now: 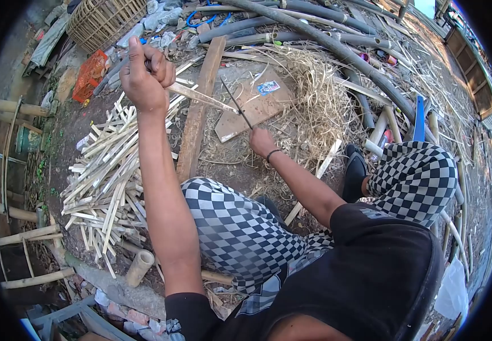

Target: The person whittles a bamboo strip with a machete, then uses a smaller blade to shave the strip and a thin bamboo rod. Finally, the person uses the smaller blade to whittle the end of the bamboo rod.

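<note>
My left hand (146, 77), raised at the upper left, is closed around one end of a pale bamboo strip (197, 95). That strip slants down to the right, and its far end meets the dark blade of a knife (246, 120). Closed around the knife's handle is my right hand (262, 142), with a dark band at the wrist. The blade points up and to the left, crossing the strip. Beneath them lies a brown board (269, 105) bearing a colourful sticker. Fingers hide the knife's handle and the strip's near end.
Cut bamboo strips (107, 176) lie heaped at left, beside a long wooden plank (197, 113). Curly shavings (320, 96) pile up right of the board. Bamboo poles (337, 48), a wicker basket (101, 23) and an orange crate (90, 77) lie farther off.
</note>
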### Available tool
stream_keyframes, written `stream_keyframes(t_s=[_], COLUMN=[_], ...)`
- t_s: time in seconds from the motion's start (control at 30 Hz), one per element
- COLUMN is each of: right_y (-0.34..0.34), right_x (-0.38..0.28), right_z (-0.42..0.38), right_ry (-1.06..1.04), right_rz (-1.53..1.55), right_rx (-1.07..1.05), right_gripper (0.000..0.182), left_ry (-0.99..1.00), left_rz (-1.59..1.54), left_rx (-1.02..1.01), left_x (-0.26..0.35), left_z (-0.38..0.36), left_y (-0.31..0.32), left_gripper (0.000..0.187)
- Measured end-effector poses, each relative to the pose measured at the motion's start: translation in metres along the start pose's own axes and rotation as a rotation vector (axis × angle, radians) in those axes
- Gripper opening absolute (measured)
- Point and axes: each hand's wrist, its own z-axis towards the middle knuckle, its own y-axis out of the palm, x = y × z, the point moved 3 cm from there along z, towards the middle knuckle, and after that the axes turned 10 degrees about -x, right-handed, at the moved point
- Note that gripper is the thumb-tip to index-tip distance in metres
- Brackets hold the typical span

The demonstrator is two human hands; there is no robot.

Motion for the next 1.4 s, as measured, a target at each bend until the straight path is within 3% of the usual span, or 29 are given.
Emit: stream_keyframes(t_s=[0.07, 0.17, 0.3, 0.43, 0.53, 0.57, 0.67, 0.8, 0.93, 1.13, 1.27, 1.33, 1.4], right_y=[0.006, 0.008, -0.098, -0.069, -0.004, 0.006, 0.016, 0.001, -0.026, -0.086, -0.128, -0.138, -0.139], right_x=[0.001, -0.016, -0.129, -0.107, -0.004, 0.023, 0.035, 0.025, -0.001, -0.096, -0.159, -0.181, -0.193], right_z=[0.004, 0.048, -0.019, -0.011, -0.005, 0.0, 0.018, 0.011, -0.008, -0.051, -0.077, -0.087, -0.09], right_ry=[0.111, 0.062, -0.158, -0.325, 0.091, 0.183, 0.089, 0.19, 0.167, -0.142, -0.255, -0.346, -0.363], right_rz=[0.064, -0.055, 0.123, 0.215, 0.017, -0.034, -0.134, 0.018, 0.067, 0.214, 0.286, 0.313, 0.335], right_rx=[-0.026, -0.169, 0.083, 0.142, -0.016, -0.031, -0.142, -0.161, -0.153, 0.142, 0.181, 0.201, 0.185], right_gripper=[0.033, 0.035, 0.024, 0.023, 0.023, 0.024, 0.026, 0.03, 0.034, 0.033, 0.029, 0.024, 0.022], left_ry=[-0.011, -0.07, -0.082, -0.081, -0.094, -0.101, -0.112, -0.104, -0.07, 0.02, 0.125, 0.129, 0.117], left_rz=[0.004, 0.064, 0.118, 0.025, 0.109, 0.002, 0.044, 0.035, 0.043, 0.081, 0.188, 0.19, 0.194], left_rx=[-0.006, -0.034, 0.003, -0.081, -0.008, -0.034, 0.018, 0.02, 0.068, 0.163, 0.234, 0.383, 0.349], left_x=[-0.007, -0.017, -0.017, -0.017, -0.014, -0.009, -0.012, -0.012, -0.016, -0.022, -0.024, -0.025, -0.023], left_z=[0.0, 0.01, 0.009, 0.008, 0.002, 0.0, -0.001, 0.001, 0.003, 0.007, 0.006, 0.004, 0.003], left_y=[0.001, -0.003, 0.004, -0.016, -0.021, -0.023, -0.025, -0.023, -0.02, -0.011, 0.002, 0.009, 0.017], left_gripper=[0.059, 0.058, 0.056, 0.056, 0.056, 0.055, 0.056, 0.056, 0.056, 0.058, 0.059, 0.06, 0.062])
